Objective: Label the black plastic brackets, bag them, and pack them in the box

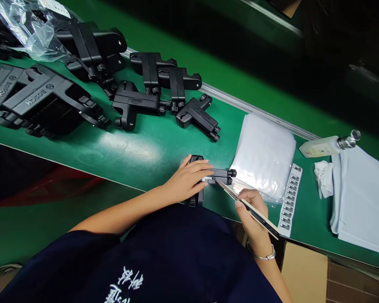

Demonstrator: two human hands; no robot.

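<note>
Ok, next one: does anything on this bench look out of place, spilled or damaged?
Only the crumpled white wad between the label strip and the stacked white sheets looks untidy, being bunched up beside things laid flat. No spill or damage shows.

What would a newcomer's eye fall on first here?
Probably the black plastic, roughly T-shaped parts crowding the left of a long green tabletop. At its near edge, the left hand rests on another such part, while the right hand holds a slim pale-and-dark tool.
</note>
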